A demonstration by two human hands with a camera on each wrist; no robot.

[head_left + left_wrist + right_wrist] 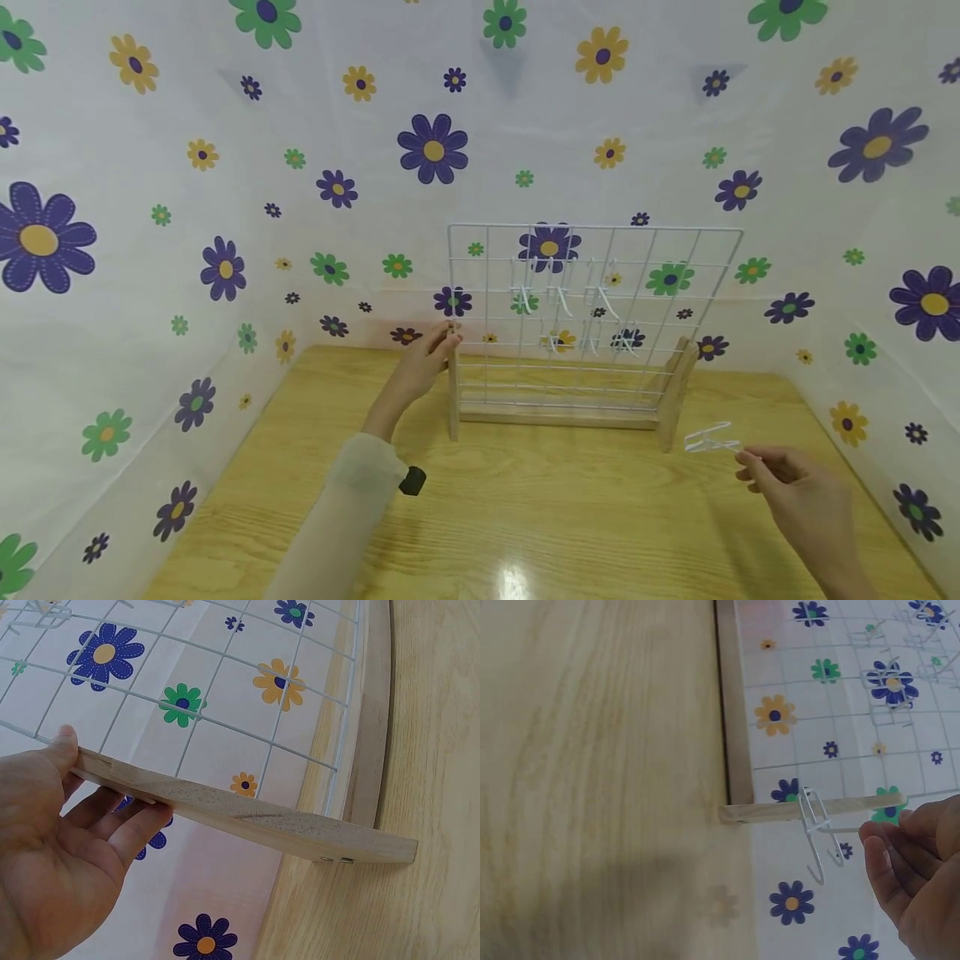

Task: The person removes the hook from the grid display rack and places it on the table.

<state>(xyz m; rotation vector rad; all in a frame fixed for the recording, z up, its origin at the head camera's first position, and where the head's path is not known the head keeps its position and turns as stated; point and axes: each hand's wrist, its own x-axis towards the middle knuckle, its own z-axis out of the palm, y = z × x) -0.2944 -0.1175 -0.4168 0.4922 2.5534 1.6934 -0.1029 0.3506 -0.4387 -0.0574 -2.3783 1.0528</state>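
Observation:
A white wire grid rack [596, 227] stands in a wooden base on the table. My left hand [422, 362] holds the top of its left wooden post [255, 814], with the thumb on one side and fingertips on the other. Several white wire hooks [604, 300] hang on the grid in two rows. To the right of the rack, my right hand [806, 500] pinches a loose white wire hook [815, 825] by its straight end. That hook is apart from the grid, in front of the right wooden post [677, 392] in the head view.
The rack stands toward the back of a wood-grain table [525, 500]. A white flowered cloth [360, 150] surrounds it at the back and both sides. A wooden crossbar [558, 415] joins the two posts at the bottom.

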